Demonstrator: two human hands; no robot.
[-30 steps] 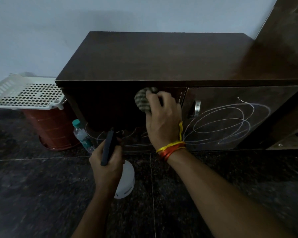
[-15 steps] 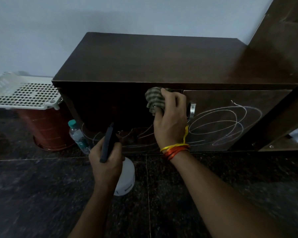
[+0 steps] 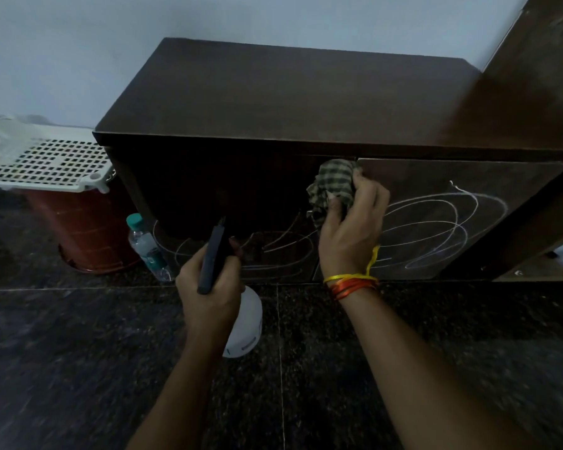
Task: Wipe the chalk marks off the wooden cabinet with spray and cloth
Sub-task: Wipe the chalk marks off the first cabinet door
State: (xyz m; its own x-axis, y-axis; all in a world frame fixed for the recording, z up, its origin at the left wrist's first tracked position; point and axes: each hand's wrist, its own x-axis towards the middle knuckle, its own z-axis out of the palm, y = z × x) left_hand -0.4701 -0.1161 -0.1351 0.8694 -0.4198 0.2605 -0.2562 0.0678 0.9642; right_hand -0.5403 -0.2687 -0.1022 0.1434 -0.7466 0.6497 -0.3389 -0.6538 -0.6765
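A dark wooden cabinet (image 3: 290,92) stands against the wall. White chalk loops (image 3: 436,228) cover its right door, and fainter chalk lines (image 3: 273,251) run along the bottom of the left door. My right hand (image 3: 351,228) grips a crumpled green checked cloth (image 3: 333,185) against the top of the doors, near the seam between them. My left hand (image 3: 212,287) holds a white spray bottle (image 3: 246,323) with a dark trigger head (image 3: 213,254), low in front of the left door.
A clear plastic water bottle (image 3: 147,248) with a green cap stands at the cabinet's left corner. Beside it a red bucket (image 3: 88,232) carries a white perforated tray (image 3: 43,160). Dark speckled floor tiles (image 3: 62,352) lie in front. A tall wooden panel (image 3: 540,60) rises at the right.
My right hand has slid the cloth to the right along the top of the left door to the seam. The left hand with the spray bottle has stayed in place.
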